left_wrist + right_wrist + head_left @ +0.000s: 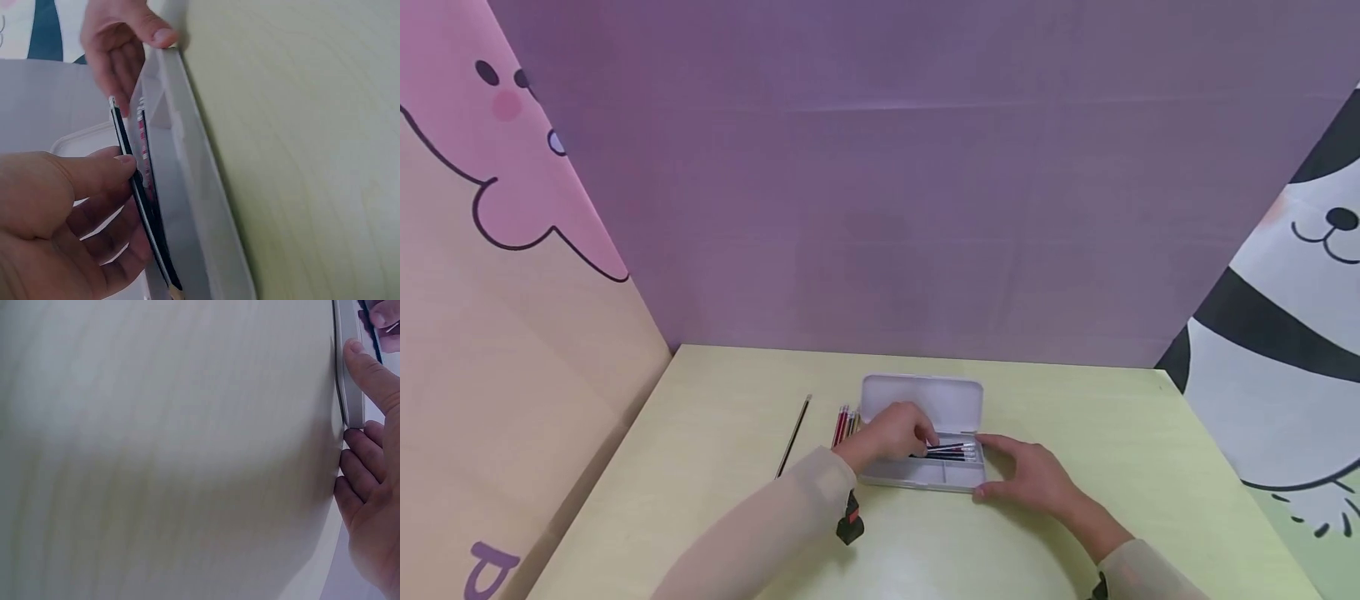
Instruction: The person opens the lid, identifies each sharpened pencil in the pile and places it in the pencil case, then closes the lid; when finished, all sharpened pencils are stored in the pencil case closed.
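— Pencils (951,451) lie in the open case (925,479) mid-surface; my left hand (891,433) pinches them. How should I seat them?
— Lay them flat along the far compartment. My right hand (1026,479), fingers relaxed, braces the case's end.

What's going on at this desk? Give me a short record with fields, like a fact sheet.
Surface: pale yellow-green table
Box: white pencil case, lid open, lying flat
Left hand: grips dark pencils inside the case
Right hand: fingers straight, steadying the case's right end
Beside the case: bundle of red pencils and one dark pencil on the table, to the left
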Action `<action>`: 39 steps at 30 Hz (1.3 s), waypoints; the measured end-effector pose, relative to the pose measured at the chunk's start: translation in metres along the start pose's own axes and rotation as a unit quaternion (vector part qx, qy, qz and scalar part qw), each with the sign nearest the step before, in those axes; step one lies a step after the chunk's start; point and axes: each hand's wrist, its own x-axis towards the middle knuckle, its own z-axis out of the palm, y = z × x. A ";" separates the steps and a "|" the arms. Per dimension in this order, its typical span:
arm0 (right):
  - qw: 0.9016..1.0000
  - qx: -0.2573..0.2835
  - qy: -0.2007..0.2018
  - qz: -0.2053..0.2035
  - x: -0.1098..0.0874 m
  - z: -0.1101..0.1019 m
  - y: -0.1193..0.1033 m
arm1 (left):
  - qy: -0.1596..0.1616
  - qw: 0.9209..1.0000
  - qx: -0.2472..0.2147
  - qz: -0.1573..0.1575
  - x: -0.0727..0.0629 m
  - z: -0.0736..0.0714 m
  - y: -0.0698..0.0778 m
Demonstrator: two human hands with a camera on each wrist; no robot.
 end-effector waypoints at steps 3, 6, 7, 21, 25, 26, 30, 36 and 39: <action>1.000 0.000 -0.001 0.003 0.000 0.001 0.000 | -0.001 1.000 0.028 0.009 0.004 0.007 0.000; 1.000 0.000 -0.001 0.001 0.000 0.001 0.000 | 0.001 0.999 0.043 0.003 0.007 0.012 -0.002; 1.000 0.000 -0.001 0.001 0.000 0.002 0.001 | 0.003 0.999 0.042 -0.002 0.008 0.013 -0.003; 1.000 0.007 -0.001 0.006 0.001 0.001 0.003 | 0.048 0.993 0.111 -0.005 0.011 0.026 -0.005; 1.000 0.005 -0.003 0.003 0.000 0.000 0.001 | 0.045 0.992 0.118 0.003 0.011 0.026 -0.006; 1.000 0.003 -0.003 0.002 0.000 0.000 0.001 | 0.045 0.992 0.118 0.007 0.011 0.026 -0.007; 1.000 0.004 0.000 0.004 0.000 -0.001 0.000 | 0.045 0.993 0.107 0.031 0.007 0.023 -0.011; 1.000 0.006 -0.001 -0.001 0.000 0.000 0.000 | 0.059 0.996 0.034 0.054 -0.013 0.006 -0.019; 1.000 0.003 -0.001 -0.006 0.000 -0.001 0.002 | 0.090 0.995 -0.005 0.050 -0.025 -0.008 -0.026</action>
